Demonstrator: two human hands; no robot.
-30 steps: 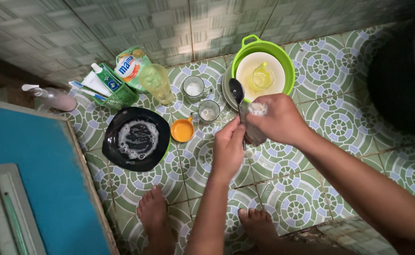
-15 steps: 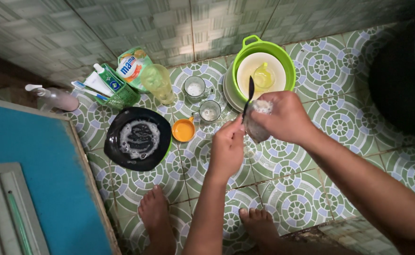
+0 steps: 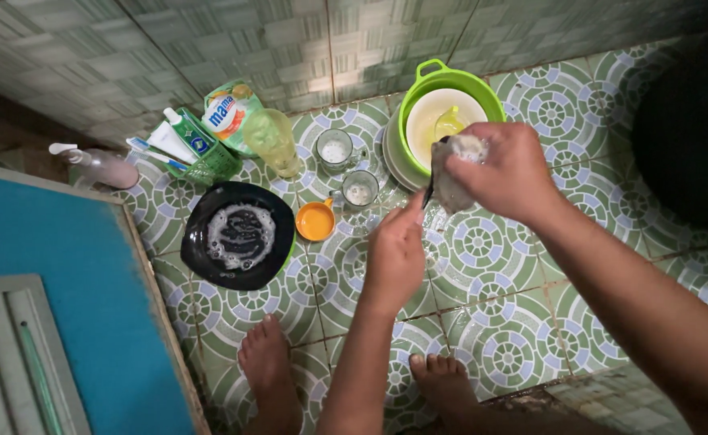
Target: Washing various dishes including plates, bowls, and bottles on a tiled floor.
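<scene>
Right hand: your right hand (image 3: pixel 505 171) is closed around a soapy, greyish sponge (image 3: pixel 456 171), gripping it tight just in front of the green basin (image 3: pixel 492 98).
Left hand: your left hand (image 3: pixel 396 256) is pinched shut on the lower end of a dark spoon (image 3: pixel 430 187), thumb and fingertips meeting at the handle.
Spoon: it stands nearly upright between your two hands; its upper part is wrapped by the sponge, so the bowl is mostly hidden and you see little more than a thin dark strip.
Basin: it sits against the wall at the back, holding a pale plate (image 3: pixel 426 113) with what looks like a yellowish scoop or cup on it, though the shape is hard to make out.
Glasses: two small clear glasses (image 3: pixel 333 149) stand left of the basin, one behind the other, both with foam inside; a taller yellow-green tumbler (image 3: pixel 270 138) stands further left.
Orange lid: a small orange dish (image 3: pixel 316 221) lies on the tiles just beside the nearer glass.
Black plate: a black plate (image 3: pixel 238 235) with a ring of suds lies to the left of the orange dish.
Back corner: a green basket (image 3: pixel 202 161) holds tubes and a toothbrush, with a soap pouch (image 3: pixel 227 109) leaning behind it and a pump bottle (image 3: pixel 96 165) lying to the left.
Floor: your bare feet (image 3: pixel 264 362) rest on the patterned green tiles (image 3: pixel 499 322), beside a blue board (image 3: pixel 56 274).
</scene>
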